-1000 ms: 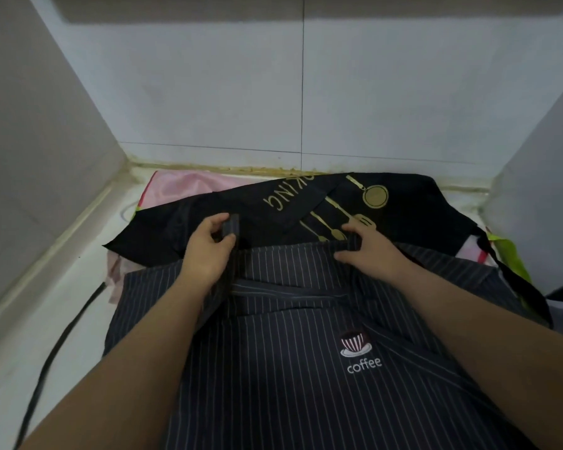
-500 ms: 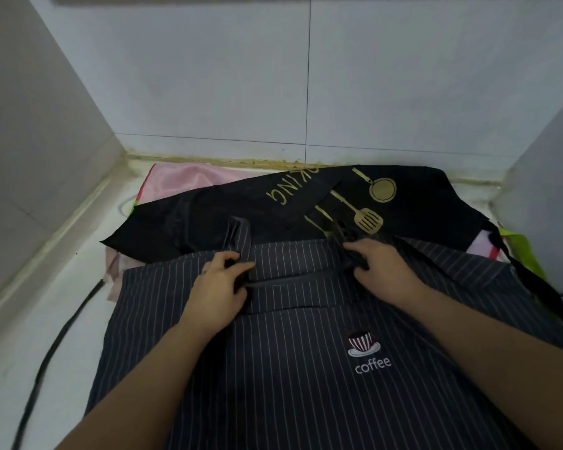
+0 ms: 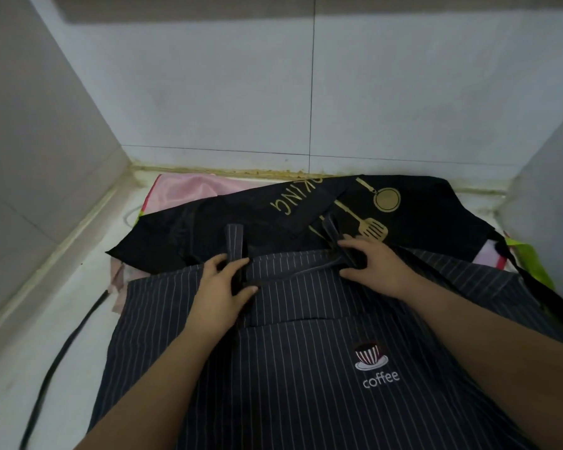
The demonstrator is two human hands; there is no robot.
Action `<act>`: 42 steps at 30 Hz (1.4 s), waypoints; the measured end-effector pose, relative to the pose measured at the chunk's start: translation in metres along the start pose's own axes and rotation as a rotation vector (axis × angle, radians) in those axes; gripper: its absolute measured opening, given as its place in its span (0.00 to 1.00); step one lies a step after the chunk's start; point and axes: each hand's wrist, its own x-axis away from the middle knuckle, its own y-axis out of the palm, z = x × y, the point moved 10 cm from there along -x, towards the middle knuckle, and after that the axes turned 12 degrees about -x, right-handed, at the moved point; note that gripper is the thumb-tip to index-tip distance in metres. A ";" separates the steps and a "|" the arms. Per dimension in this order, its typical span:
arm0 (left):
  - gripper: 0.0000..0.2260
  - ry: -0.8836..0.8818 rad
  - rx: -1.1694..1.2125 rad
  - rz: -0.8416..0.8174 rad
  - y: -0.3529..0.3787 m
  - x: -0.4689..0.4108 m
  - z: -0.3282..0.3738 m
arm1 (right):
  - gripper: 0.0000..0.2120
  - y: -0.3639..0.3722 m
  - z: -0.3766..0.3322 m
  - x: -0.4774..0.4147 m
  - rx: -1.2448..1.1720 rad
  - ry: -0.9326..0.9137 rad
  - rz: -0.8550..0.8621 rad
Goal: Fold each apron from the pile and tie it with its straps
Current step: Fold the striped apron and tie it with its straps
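Fingers [image 3: 231,267] were curled, gripping, on both hands: striped apron [image 3: 290,368] lay flat nearest the person, atop black apron [image 3: 420,216] and pink cloth [image 3: 189,190]; at its far edge left hand [image 3: 220,297] held one striped strap [image 3: 234,241], right hand [image 3: 372,267] pinched the other strap [image 3: 331,229].
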 end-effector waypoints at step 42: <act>0.31 0.764 -0.718 -0.128 0.079 0.318 0.000 | 0.33 0.101 0.011 0.326 0.706 -0.432 -0.548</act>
